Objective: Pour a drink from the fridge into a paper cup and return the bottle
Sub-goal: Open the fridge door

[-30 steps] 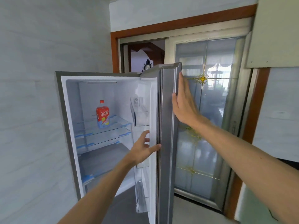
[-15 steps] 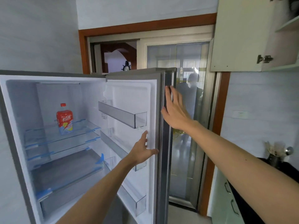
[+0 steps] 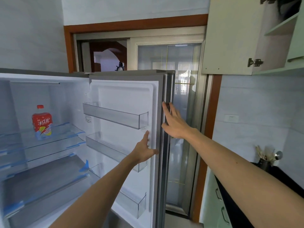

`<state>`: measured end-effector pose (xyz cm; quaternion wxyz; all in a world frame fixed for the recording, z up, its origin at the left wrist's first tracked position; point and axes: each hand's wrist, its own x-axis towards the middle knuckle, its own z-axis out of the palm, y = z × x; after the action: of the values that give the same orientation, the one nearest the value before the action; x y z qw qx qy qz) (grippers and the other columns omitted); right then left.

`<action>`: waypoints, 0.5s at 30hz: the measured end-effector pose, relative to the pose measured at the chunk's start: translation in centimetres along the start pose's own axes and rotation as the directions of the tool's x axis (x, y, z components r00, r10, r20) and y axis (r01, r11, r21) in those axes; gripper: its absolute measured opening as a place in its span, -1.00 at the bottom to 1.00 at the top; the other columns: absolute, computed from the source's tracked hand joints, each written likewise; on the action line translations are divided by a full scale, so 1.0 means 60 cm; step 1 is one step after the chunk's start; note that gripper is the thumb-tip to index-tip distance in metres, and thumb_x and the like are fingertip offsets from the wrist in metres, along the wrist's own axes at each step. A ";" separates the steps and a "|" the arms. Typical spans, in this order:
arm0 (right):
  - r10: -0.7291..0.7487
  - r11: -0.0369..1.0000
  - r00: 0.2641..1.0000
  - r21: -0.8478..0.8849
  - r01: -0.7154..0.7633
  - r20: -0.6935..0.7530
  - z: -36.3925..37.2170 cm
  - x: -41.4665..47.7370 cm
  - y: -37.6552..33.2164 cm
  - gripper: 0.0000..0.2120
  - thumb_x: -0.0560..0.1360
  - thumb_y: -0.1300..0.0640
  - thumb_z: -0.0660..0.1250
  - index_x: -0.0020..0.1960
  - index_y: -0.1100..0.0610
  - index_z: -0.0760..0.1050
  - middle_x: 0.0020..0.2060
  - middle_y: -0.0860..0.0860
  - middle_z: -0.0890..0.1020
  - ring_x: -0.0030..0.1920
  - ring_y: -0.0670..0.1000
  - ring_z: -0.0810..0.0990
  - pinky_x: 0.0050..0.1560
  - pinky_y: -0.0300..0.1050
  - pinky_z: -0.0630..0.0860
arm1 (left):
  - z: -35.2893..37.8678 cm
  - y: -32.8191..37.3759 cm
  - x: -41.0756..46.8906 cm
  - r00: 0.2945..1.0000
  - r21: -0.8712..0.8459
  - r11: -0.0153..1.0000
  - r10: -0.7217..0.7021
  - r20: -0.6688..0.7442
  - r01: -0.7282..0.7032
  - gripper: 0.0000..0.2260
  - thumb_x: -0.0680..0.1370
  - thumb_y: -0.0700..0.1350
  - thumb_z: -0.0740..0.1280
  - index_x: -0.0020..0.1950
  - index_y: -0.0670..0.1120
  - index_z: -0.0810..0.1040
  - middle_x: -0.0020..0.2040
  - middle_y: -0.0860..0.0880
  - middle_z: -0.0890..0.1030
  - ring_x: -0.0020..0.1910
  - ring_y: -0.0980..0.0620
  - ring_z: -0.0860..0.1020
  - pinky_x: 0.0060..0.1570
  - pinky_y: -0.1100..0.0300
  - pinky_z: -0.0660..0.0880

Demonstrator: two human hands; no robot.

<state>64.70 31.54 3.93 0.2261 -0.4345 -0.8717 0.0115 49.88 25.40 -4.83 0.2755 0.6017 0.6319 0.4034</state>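
Observation:
The fridge stands open, its door [image 3: 125,96] swung out to the right with its white inner side facing me. A red-capped drink bottle [image 3: 42,122] with a red label stands upright on the upper glass shelf [image 3: 65,137], alone and far left of both hands. My left hand [image 3: 145,149] presses flat on the door's inner edge, fingers straight. My right hand [image 3: 174,123] lies with straight fingers against the door's outer grey edge. No paper cup is in view.
Empty door bins [image 3: 115,117] line the door's inside. Behind the door is a glass sliding door [image 3: 181,112] in a brown frame. A wall cupboard [image 3: 230,38] hangs open at the upper right. A dark counter with a utensil holder [image 3: 266,162] runs along the right.
The fridge door has swung further open to the right under both hands. My view has shifted right, so the bottle now sits further left in the frame.

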 end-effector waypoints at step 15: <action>0.034 0.999 0.998 0.026 -0.036 0.054 0.018 0.017 0.046 -0.21 0.64 0.12 0.18 0.58 0.00 -0.37 0.58 0.06 -0.28 0.58 0.13 -0.20 0.52 0.08 0.02 | 0.015 0.012 0.057 0.999 0.045 0.999 -0.016 0.052 0.013 -0.11 0.52 -0.13 0.44 0.63 0.05 -0.13 0.60 -0.15 0.16 0.52 -0.25 0.27 0.44 -0.16 0.33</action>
<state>65.80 34.26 2.73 0.2080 -0.4461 -0.8696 0.0387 50.59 28.91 -4.22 0.2812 0.6134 0.6378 0.3713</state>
